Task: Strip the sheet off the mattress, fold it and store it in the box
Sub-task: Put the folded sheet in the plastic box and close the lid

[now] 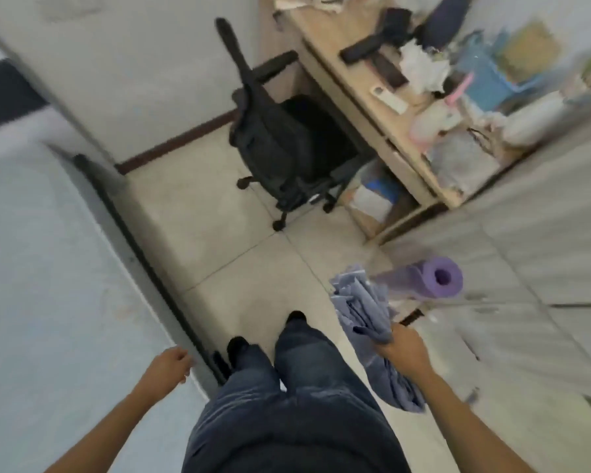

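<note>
Right hand [403, 346], at four o'clock, grips the bunched blue sheet [364, 310] beside a purple rolled mat [430, 279]. Left hand [169, 365], at seven o'clock, loosely curled and holding nothing, hovers over the mattress [31, 268] edge.

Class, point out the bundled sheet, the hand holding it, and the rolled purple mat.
sheet [362, 312]: head view, upper folds of the bundle.
right hand [401, 346]: head view, back of the hand.
purple mat [454, 285]: head view, its rolled end.

I'm looking down into a small bedroom doubling as a study: a bare mattress [48, 268] is lying along the left, and a black office chair [280, 148] is sitting by a cluttered wooden desk [348, 80] on the tiled floor [236, 268].
</note>
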